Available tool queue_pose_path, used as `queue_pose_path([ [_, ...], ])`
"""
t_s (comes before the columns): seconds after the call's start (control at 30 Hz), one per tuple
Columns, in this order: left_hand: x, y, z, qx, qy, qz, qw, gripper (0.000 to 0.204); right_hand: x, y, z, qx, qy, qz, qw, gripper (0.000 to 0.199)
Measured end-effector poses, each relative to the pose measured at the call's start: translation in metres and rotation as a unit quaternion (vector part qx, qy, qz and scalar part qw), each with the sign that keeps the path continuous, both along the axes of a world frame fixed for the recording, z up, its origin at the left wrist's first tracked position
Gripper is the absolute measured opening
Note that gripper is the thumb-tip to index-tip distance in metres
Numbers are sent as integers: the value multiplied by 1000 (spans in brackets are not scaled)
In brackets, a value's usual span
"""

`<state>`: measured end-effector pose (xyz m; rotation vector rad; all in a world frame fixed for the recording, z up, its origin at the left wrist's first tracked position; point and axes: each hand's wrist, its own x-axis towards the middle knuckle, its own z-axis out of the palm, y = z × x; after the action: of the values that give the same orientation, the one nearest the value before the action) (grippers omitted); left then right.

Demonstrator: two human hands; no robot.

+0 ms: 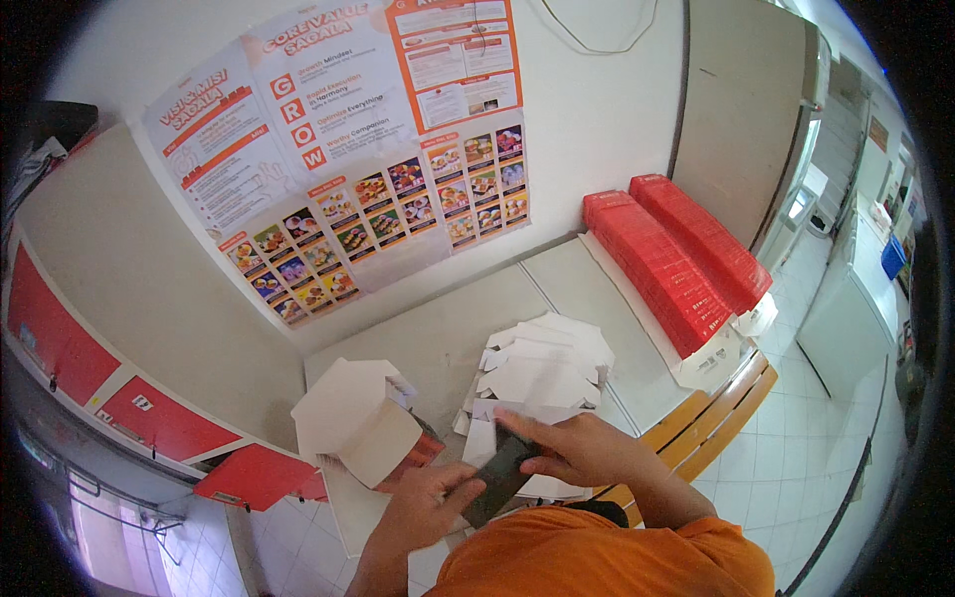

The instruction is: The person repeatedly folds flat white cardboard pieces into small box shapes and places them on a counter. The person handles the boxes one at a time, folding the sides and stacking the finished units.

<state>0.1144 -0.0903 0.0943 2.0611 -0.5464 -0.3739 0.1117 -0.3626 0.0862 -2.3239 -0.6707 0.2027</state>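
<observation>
Both hands are on a dark-faced carton piece [500,480] held close to my body, a white flap showing at its upper end. My left hand [426,502] grips its lower left side, thumb on the dark face. On the right edge, my right hand [585,450] holds it with the index finger stretched toward the white flap. Just beyond lies a loose stack of white flat carton blanks [542,358] on the pale table [438,333]. Left of my hands is a pile of white and red carton pieces [353,413], partly hidden at its near side.
Two long rows of red cartons [667,264] lie on white card at the far right. A slatted wooden bench or stool [721,413] stands at the table's right. Red-fronted cabinets [149,413] line the left. Posters [348,149] cover the wall.
</observation>
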Motion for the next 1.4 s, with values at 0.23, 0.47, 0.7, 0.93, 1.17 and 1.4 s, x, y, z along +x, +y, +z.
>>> queue_pose_path([
  [0.23, -4, -2, -17, -106, -45, 119, 986, 18, 0, 13, -77, 377, 96, -125, 913, 57],
  [0.47, -6, -22, -49, -133, -115, 118, 977, 42, 0, 39, -49, 267, 202, -210, 919, 42],
  [0.7, -4, -33, -56, -4, -261, 90, 961, 52, 0, 20, -31, 42, 23, -18, 999, 36],
  [0.93, 4, -10, -54, 38, -351, 253, 901, 57, 12, -14, -38, -68, -25, -23, 997, 33],
  [1.17, -11, 37, -85, -41, -168, 143, 974, 47, 63, 23, -127, 56, -49, -223, 972, 62],
  [1.4, -12, 60, -110, -225, -227, 313, 894, 43, 157, 118, -151, 15, -133, -121, 984, 61],
])
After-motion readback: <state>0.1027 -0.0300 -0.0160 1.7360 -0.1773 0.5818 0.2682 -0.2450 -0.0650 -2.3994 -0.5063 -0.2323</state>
